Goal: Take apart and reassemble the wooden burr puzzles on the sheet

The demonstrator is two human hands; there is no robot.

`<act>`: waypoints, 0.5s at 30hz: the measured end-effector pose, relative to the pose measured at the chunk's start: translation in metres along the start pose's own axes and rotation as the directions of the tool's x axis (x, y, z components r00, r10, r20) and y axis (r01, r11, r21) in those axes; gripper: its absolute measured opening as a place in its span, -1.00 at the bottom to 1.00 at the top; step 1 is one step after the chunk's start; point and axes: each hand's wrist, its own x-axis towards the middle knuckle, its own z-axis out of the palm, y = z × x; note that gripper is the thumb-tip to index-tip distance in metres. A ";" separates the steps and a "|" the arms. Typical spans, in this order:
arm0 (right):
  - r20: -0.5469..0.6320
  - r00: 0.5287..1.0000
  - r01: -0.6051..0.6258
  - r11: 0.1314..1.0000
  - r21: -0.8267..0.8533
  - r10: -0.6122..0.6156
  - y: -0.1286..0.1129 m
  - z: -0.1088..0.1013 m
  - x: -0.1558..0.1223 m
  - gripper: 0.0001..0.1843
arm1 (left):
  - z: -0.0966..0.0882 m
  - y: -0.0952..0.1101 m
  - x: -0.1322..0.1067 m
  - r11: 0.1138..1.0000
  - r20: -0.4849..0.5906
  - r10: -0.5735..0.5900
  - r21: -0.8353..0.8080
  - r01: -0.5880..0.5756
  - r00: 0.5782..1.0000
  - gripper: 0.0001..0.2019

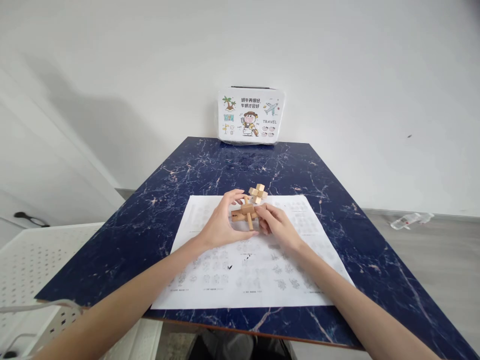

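Observation:
Over the printed sheet, a wooden puzzle (pixel 247 212) made of crossed pieces is held between my two hands. A round rod runs through it, and a flat bar with a dark mark points to the left. My left hand (pixel 221 222) curves around its left side, with the thumb at the rod's lower end and a finger at its upper end. On the right, my right hand (pixel 277 222) pinches the other end of the bar; its fingertips are partly hidden. Just beyond them stands a second wooden puzzle (pixel 258 193), a cross-shaped cluster of pale blocks, untouched.
The white sheet (pixel 210 295) with printed diagrams lies on a dark blue marbled table (pixel 150 240). A white cartoon case (pixel 251 116) stands against the wall at the far edge. White perforated furniture (pixel 37 260) is at left; a clear plastic item (pixel 408 220) lies to the right.

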 end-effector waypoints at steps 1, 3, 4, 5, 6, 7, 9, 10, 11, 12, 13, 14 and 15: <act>-0.017 1.000 -0.007 1.000 0.020 0.008 -0.001 0.000 0.000 -0.51 | -0.001 0.001 0.001 1.000 0.002 0.010 0.006 -0.010 1.000 -0.10; -0.056 0.998 -0.016 0.998 0.053 0.019 -0.004 0.001 0.000 -0.54 | -0.001 0.002 0.003 1.000 -0.001 0.025 0.015 -0.025 1.000 -0.15; -0.073 0.997 -0.021 0.997 0.072 0.026 -0.006 0.001 0.000 -0.55 | -0.002 0.002 0.004 0.999 -0.002 0.031 0.018 -0.031 1.000 -0.17; -0.085 0.996 -0.025 0.996 0.089 0.032 -0.007 0.001 0.000 -0.56 | -0.002 0.003 0.005 0.999 -0.001 0.037 0.017 -0.037 0.999 -0.17; -0.091 0.995 -0.026 0.994 0.102 0.036 -0.009 0.001 0.000 -0.56 | -0.003 0.003 0.006 0.999 0.006 0.040 0.013 -0.040 0.999 -0.17; -0.087 0.995 -0.027 0.994 0.107 0.037 -0.009 0.001 0.000 -0.56 | -0.003 0.002 0.006 0.999 0.017 0.040 0.004 -0.040 0.999 -0.17; -0.056 0.998 -0.021 0.996 0.086 0.026 -0.008 0.000 -0.001 -0.53 | -0.004 0.001 0.006 0.999 0.038 0.040 -0.019 -0.040 0.998 -0.14; -0.036 0.999 -0.014 0.998 0.063 0.017 -0.007 0.000 -0.002 -0.52 | -0.004 0.001 0.006 0.999 0.044 0.039 -0.027 -0.038 0.998 -0.13; -0.017 1.000 -0.009 0.999 0.031 0.010 -0.005 0.001 -0.002 -0.50 | -0.005 0.001 0.005 0.999 0.049 0.036 -0.028 -0.034 0.998 -0.12; -0.003 1.000 -0.009 1.000 -0.010 0.009 -0.003 0.001 -0.003 -0.48 | -0.004 0.001 0.004 0.999 0.052 0.032 -0.024 -0.031 0.998 -0.10; 0.002 1.000 -0.011 0.998 -0.058 0.011 -0.001 0.002 -0.004 -0.45 | -0.004 0.001 0.004 0.999 0.052 0.029 -0.016 -0.028 0.998 -0.09; -0.002 1.000 -0.015 0.994 -0.109 0.015 0.000 0.004 -0.005 -0.42 | -0.003 0.002 0.003 1.000 0.053 0.026 -0.008 -0.025 0.998 -0.08; -0.008 1.000 -0.019 0.988 -0.155 0.018 0.001 0.005 -0.006 -0.39 | -0.003 0.003 0.002 1.000 0.054 0.023 -0.002 -0.023 0.998 -0.07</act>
